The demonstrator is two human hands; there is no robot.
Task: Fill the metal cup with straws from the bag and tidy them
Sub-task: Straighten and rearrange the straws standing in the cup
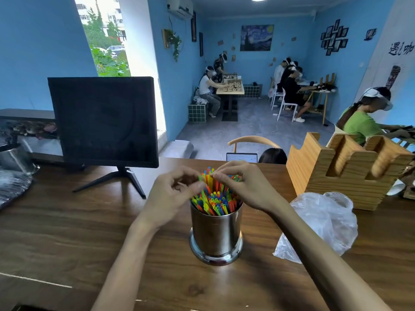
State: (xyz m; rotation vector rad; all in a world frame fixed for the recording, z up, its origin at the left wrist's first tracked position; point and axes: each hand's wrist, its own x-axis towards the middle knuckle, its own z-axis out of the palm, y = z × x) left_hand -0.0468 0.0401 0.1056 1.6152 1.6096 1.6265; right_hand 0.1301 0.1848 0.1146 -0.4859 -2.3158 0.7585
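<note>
A shiny metal cup [216,234] stands upright on the wooden table [67,232], packed with colourful straws [216,199] whose tips stick out above its rim. Both my hands are over the cup's top. My left hand [174,194] pinches straw tips on the left side with curled fingers. My right hand [244,185] pinches the taller straws at the back right. A crumpled clear plastic bag [321,223] lies on the table just right of the cup; I cannot tell whether any straws are in it.
A black monitor [103,122] on a stand sits at the back left. A wooden holder [341,171] stands at the back right, behind the bag. A metal bucket [15,158] is at the far left. People sit at tables beyond the counter.
</note>
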